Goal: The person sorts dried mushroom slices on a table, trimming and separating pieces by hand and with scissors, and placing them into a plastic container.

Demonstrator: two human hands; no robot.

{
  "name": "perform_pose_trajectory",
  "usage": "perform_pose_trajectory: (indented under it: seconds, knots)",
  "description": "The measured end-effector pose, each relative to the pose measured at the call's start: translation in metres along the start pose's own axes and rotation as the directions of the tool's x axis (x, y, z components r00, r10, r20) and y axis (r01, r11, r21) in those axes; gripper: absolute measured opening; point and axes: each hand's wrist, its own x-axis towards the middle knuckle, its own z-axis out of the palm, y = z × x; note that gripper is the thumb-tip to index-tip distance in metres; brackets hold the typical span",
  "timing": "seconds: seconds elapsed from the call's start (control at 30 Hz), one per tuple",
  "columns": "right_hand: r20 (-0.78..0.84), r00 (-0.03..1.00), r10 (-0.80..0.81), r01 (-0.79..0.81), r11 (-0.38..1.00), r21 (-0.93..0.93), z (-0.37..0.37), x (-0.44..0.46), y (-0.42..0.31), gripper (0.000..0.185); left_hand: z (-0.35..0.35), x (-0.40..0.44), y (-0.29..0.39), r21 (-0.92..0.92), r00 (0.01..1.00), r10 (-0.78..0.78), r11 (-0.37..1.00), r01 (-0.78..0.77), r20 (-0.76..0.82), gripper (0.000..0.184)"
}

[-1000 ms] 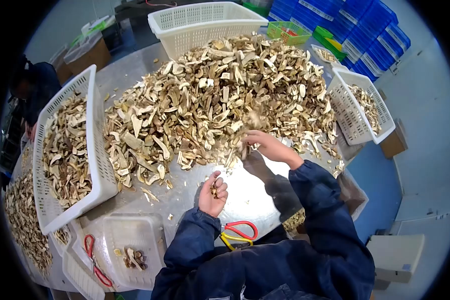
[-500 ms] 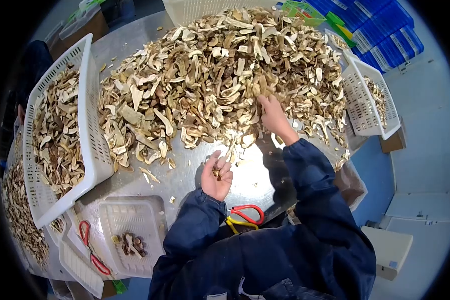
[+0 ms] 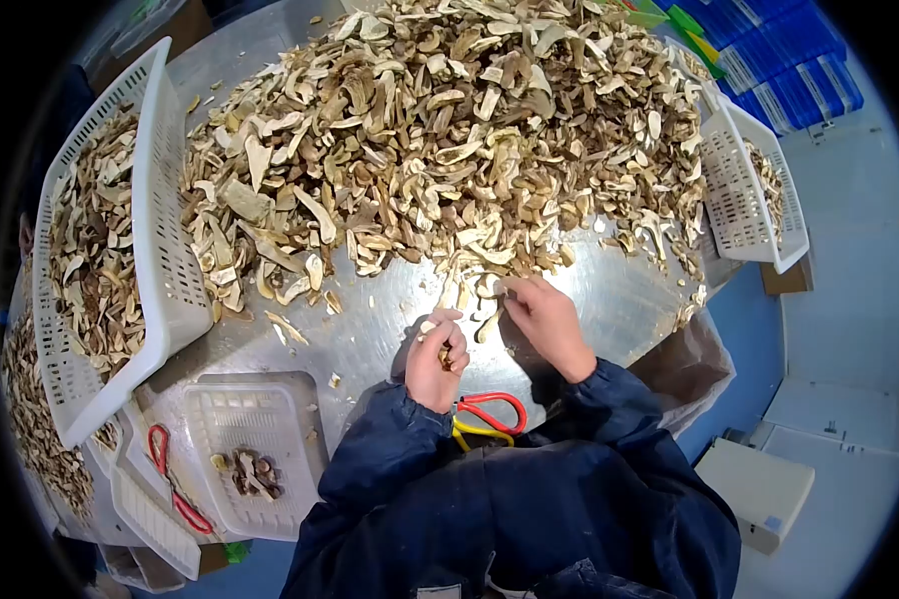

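Note:
A large heap of dried mushroom slices [image 3: 440, 150] covers the far part of the metal table [image 3: 609, 319]. My left hand [image 3: 435, 365] is palm up just in front of the heap, its fingers curled around a few mushroom slices. To its right, my right hand [image 3: 552, 324] is at the heap's near edge. Its thumb and forefinger are pinched at a pale mushroom slice [image 3: 493, 287], partly hidden by the fingertips. Scissors with red and yellow handles [image 3: 491, 414] lie close to my body, below both hands.
A white basket [image 3: 175, 290] of slices stands at left, a smaller white basket [image 3: 737, 215] at right. A clear tray [image 3: 315, 424] holds a few dark pieces, with red-handled scissors [image 3: 175, 489] beside it. Blue crates [image 3: 789, 70] are stacked at the back right.
My right hand has come back from the middle of the heap to its near edge, closer to my left hand. My left fingers are curled more. The view has shifted slightly.

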Motion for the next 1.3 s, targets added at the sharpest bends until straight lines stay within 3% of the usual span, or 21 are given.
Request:
perform_pose_trajectory:
  seconds: [0.13, 0.23, 0.4, 0.5, 0.6, 0.7, 0.8, 0.93, 1.03, 1.13, 1.23, 1.27, 1.3]
  knots:
    - [-0.012, 0.998, -0.061, 0.058, 0.984, -0.168, 0.011, 0.008, -0.009, 0.015, -0.006, 0.004, 0.002, 0.04, 0.998, -0.043, 0.998, 0.041, 0.046, 0.014]
    - [-0.126, 0.98, -0.151, 0.13, 0.979, -0.159, 0.023, 0.018, 0.003, 0.019, -0.008, 0.007, 0.003, -0.008, 0.993, -0.082, 0.997, 0.083, 0.081, 0.014]
    - [0.04, 0.999, 0.001, 0.007, 0.978, -0.208, 0.015, 0.024, -0.007, 0.018, -0.013, 0.009, 0.003, -0.084, 0.988, -0.105, 0.99, 0.114, 0.111, 0.015]
    - [0.001, 1.0, -0.024, 0.024, 0.97, -0.242, 0.021, 0.022, -0.002, 0.019, -0.013, 0.009, 0.002, -0.081, 0.988, -0.114, 0.989, 0.122, 0.106, 0.015]
    - [-0.077, 0.995, -0.068, 0.058, 0.99, -0.131, 0.028, 0.021, 0.018, 0.021, -0.011, 0.009, 0.002, -0.077, 0.99, -0.1, 0.991, 0.107, 0.096, 0.016]
    - [-0.034, 0.997, 0.069, -0.069, 0.997, 0.023, 0.023, 0.022, 0.005, 0.022, -0.012, 0.01, 0.002, -0.096, 0.991, -0.093, 0.99, 0.102, 0.092, 0.016]
    - [-0.093, 0.995, -0.032, 0.016, 0.986, -0.165, 0.026, 0.023, -0.015, 0.025, -0.009, 0.009, 0.001, -0.113, 0.992, -0.106, 0.987, 0.113, 0.07, 0.017]
    - [-0.077, 0.997, -0.003, -0.015, 0.971, -0.24, 0.036, 0.03, -0.015, 0.022, -0.011, 0.01, 0.001, -0.124, 0.992, -0.102, 0.986, 0.111, 0.072, 0.018]
    - [-0.106, 0.992, -0.06, 0.046, 0.99, -0.134, 0.036, 0.033, -0.008, 0.021, -0.02, 0.012, 0.0, -0.125, 0.983, -0.099, 0.985, 0.119, 0.153, 0.022]
    - [0.02, 0.994, 0.106, -0.107, 0.972, 0.209, 0.019, 0.028, -0.01, 0.021, -0.013, 0.01, -0.003, -0.079, 0.999, -0.031, 0.996, 0.034, 0.036, 0.03]
    - [0.351, 0.917, 0.189, -0.35, 0.802, 0.484, -0.003, 0.013, -0.027, 0.02, 0.003, 0.006, 0.0, -0.089, 0.99, 0.054, 0.995, -0.043, 0.127, 0.038]
    - [0.406, 0.907, 0.109, -0.338, 0.763, 0.551, -0.003, 0.008, -0.025, 0.018, -0.002, 0.007, 0.001, -0.102, 0.986, 0.024, 0.995, -0.007, 0.168, 0.041]
    - [0.328, 0.935, 0.139, -0.31, 0.771, 0.556, 0.0, 0.007, -0.02, 0.018, -0.006, 0.007, -0.001, -0.112, 0.984, 0.026, 0.994, -0.006, 0.177, 0.04]
